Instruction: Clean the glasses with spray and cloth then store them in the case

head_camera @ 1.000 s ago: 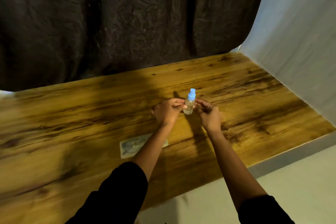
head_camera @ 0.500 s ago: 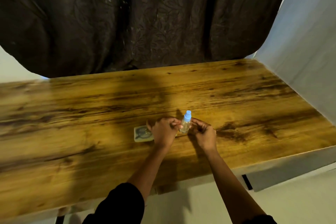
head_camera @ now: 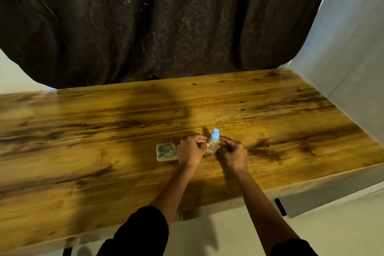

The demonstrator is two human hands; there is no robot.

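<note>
Blue-capped bottle [head_camera: 214,144] pinched between my left hand [head_camera: 190,150], right hand [head_camera: 233,153]. Spray step; next probably aim at glasses [head_camera: 165,152], just left of fingers.

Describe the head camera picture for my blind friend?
A left hand and right hand hold a small blue-capped spray bottle upright on a wooden table. Glasses lie on a pale pad beside the left hand.
</note>
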